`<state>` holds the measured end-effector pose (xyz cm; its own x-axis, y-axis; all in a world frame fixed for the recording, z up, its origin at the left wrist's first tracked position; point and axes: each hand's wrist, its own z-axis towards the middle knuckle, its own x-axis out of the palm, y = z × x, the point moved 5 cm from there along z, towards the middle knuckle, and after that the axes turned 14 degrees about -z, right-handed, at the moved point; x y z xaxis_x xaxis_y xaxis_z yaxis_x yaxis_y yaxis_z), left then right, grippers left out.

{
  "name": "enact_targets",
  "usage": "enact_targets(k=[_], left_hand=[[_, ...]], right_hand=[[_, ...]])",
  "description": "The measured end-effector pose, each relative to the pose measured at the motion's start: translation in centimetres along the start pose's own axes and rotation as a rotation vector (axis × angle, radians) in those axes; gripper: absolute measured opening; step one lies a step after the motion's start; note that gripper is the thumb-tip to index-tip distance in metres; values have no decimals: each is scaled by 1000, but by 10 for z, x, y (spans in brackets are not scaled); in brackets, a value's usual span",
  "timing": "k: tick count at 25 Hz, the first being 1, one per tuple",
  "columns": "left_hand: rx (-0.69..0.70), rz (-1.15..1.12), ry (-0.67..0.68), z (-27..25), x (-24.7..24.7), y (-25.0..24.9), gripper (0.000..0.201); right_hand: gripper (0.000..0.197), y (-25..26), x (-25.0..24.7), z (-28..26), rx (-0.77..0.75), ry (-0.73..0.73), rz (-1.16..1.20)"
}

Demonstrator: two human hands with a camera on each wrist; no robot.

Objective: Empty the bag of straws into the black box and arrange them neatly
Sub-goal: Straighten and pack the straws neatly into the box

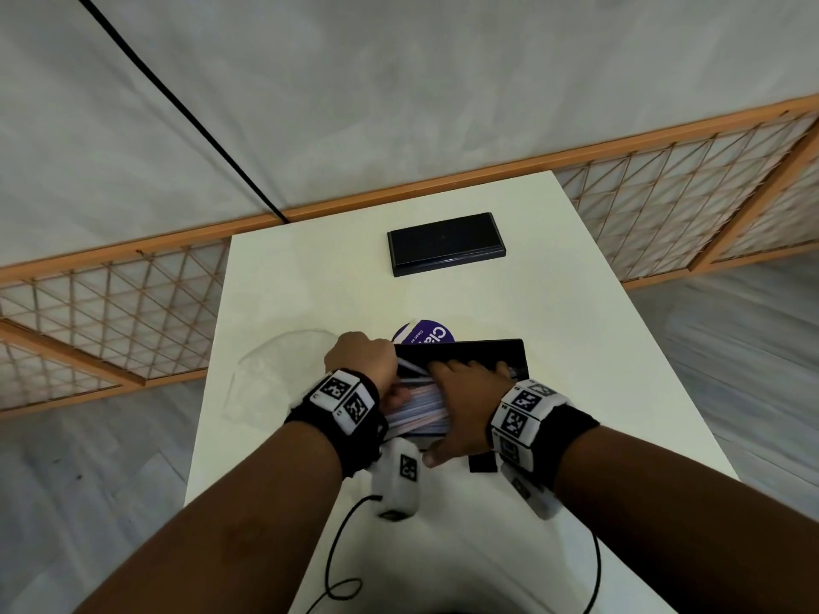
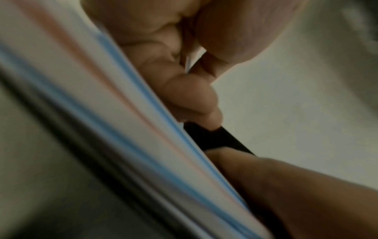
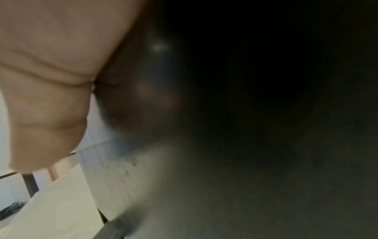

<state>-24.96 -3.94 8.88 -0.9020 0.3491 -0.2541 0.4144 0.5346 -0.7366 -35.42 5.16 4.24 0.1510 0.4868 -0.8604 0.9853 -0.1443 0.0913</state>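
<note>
The black box sits on the white table right in front of me, holding a bundle of blue, pink and white straws. My left hand is at the bundle's left end, fingers curled against the straws with the thumb over them. My right hand lies flat across the straws. Its fingers reach straight toward the box's far wall and its thumb is by the near side. The right wrist view is mostly dark, showing only the thumb. The empty clear bag lies left of the box.
The box's black lid lies at the far end of the table. A purple round label shows just behind the box. Black cables trail over the table's near edge. A wooden lattice screen stands behind the table.
</note>
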Motion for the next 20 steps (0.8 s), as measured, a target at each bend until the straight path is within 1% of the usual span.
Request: enact_targets(k=[2,5,7,8,9,11,13,14,15,17,18,19,20], left_hand=[[109,125,-3,-5,-10,-11,20],[177,247,33,-9,-25,-24,19],[153,289,49,-11,-36,-26,22],[110,260,43,-11,-44,-24,23],[71,224,35,-10,-51,-21,22],[8,230,52,-5,-60,-13,17],[9,331,77,3,-65,-4,18],[45,421,80,7,-66,-2,21],[113,525,62,11,-67,-1,26],[284,690,-47,10,-68,-2,35],[356,737,-105,7,-69,-2,41],[418,783,-141,6,-68,0,49],[452,822,-147,4,-66,2,57]], right_hand=[[117,0,-1,-1,10,12,2],[125,3,-4,-3,9,23,9],[126,5,-4,-1,12,16,12],[126,6,-5,1,17,4,21],[123,7,-5,2,26,-4,36],[117,9,-5,3,43,-17,56],[114,15,-2,4,52,-13,58],[113,18,0,6,58,-7,60],[112,22,1,7,67,1,61],[115,28,3,10,95,18,31],[117,30,3,12,114,26,4],[117,31,3,14,134,28,-21],[115,33,2,15,152,23,-37]])
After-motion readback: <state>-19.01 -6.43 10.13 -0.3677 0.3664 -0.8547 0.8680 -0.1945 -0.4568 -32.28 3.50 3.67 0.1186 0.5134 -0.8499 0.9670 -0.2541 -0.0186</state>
